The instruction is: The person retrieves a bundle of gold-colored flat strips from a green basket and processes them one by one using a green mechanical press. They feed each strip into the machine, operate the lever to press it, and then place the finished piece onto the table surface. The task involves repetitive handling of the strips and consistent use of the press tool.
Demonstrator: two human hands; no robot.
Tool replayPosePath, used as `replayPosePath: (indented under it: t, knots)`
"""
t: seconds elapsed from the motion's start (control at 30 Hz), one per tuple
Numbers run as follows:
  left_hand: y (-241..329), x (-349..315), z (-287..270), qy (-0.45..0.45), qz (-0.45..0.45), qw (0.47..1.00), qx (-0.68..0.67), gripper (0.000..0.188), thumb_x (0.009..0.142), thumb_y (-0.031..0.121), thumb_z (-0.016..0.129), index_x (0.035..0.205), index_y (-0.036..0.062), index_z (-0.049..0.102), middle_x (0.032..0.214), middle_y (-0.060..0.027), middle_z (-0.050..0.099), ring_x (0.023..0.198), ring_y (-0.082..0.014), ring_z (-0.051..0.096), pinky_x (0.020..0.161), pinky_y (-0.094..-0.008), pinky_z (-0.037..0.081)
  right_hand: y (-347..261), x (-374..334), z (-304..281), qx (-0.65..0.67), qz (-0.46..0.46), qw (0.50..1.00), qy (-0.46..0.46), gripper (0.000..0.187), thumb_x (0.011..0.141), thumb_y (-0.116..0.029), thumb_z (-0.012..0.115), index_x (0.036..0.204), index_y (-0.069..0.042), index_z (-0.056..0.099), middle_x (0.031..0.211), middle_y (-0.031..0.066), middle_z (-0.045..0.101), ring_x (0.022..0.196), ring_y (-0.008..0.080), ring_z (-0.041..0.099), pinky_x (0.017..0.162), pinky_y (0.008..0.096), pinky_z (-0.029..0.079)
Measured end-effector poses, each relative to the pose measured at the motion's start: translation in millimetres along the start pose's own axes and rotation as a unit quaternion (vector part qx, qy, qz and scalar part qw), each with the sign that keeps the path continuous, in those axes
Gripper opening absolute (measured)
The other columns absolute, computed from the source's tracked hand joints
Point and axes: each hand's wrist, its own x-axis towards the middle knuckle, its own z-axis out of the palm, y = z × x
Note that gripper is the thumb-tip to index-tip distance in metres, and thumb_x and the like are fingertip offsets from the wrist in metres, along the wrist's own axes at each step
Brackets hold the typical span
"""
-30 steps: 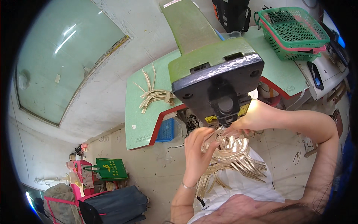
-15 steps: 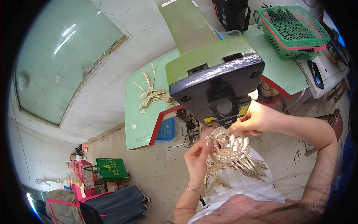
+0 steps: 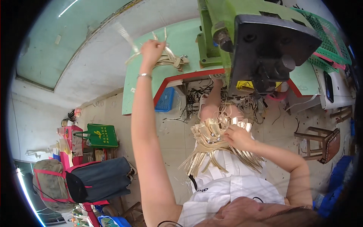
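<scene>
My left hand (image 3: pixel 152 53) reaches out to the left end of the green table, over a small pile of gold straps (image 3: pixel 165 59). Its fingers are closed on a gold strap (image 3: pixel 127 37), smeared by motion, that sticks out to the left. A larger heap of gold straps (image 3: pixel 211 142) with small buckles lies across my lap, its loose ends hanging toward me. On the right side of this heap rests my right hand (image 3: pixel 238 138), fingers curled and pinching among the straps; exactly which strap it grips is partly hidden.
A green machine with a black head plate (image 3: pixel 272 53) juts over the red-edged table (image 3: pixel 181 28). Green baskets (image 3: pixel 329 36) and a phone (image 3: pixel 328 87) are at the right. A wooden stool (image 3: pixel 321 142) stands right, a blue basket (image 3: pixel 165 99) under the table, bags (image 3: pixel 102 135) at left.
My left hand has gone from the straps near my lap out to the pile on the table. My right hand has lowered onto the lap heap. The view has shifted, so the machine appears farther right.
</scene>
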Motion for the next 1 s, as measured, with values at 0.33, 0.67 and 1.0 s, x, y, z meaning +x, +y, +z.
replayPosePath:
  t: [0.33, 0.67, 1.0]
  knots:
    - [69, -71, 18, 0.105, -0.001, 0.979, -0.175, 0.03, 0.087, 0.025, 0.06, 0.105, 0.0007, 0.057, 0.104, -0.0181, 0.058, 0.104, -0.034, 0.054, 0.092, -0.0407, 0.04, 21, -10, 37, 0.059, -0.019, 0.987, 0.147, 0.02, 0.076, -0.013, 0.069, 0.091, -0.008, 0.057, 0.093, 0.0068, 0.054, 0.089, 0.0232, 0.05, 0.082, 0.0347, 0.034]
    - [221, -212, -65, -0.439, -0.092, 0.797, -0.405, 0.024, 0.092, 0.022, 0.054, 0.096, 0.0011, 0.066, 0.08, -0.0065, 0.068, 0.067, -0.011, 0.063, 0.054, -0.0241, 0.046, -18, -9, -119, 0.237, -0.017, 0.971, -0.032, 0.017, 0.083, -0.016, 0.066, 0.094, -0.004, 0.064, 0.082, 0.0068, 0.062, 0.074, 0.0151, 0.059, 0.064, 0.028, 0.047]
    - [286, -174, -65, -0.268, -0.227, 0.661, -0.663, 0.03, 0.096, 0.02, 0.048, 0.086, -0.0016, 0.067, 0.083, -0.007, 0.068, 0.067, -0.004, 0.059, 0.05, -0.0148, 0.037, -51, 61, -296, 0.003, -0.103, 0.979, -0.174, 0.022, 0.077, -0.021, 0.073, 0.083, -0.002, 0.066, 0.077, 0.0041, 0.066, 0.07, 0.0107, 0.06, 0.065, 0.0276, 0.047]
